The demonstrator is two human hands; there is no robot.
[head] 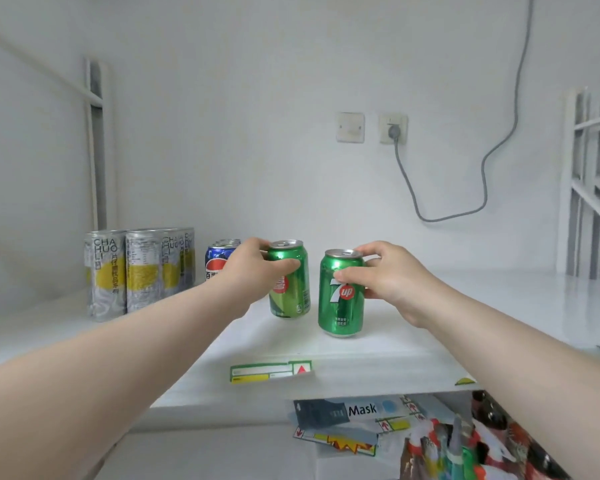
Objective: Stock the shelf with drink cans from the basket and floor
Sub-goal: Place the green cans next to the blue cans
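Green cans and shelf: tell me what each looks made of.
The left green can, gripped by the left hand, and the right green can, gripped by the right hand, look like thin metal, probably aluminium: bare silver tops, glossy printed sides. The shelf is smooth, white, slightly glossy: painted metal or coated board, cannot tell which.

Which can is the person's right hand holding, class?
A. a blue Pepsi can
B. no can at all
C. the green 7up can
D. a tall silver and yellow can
C: the right hand has its thumb and fingers curled round the green 7up can, while the left hand holds the other green can.
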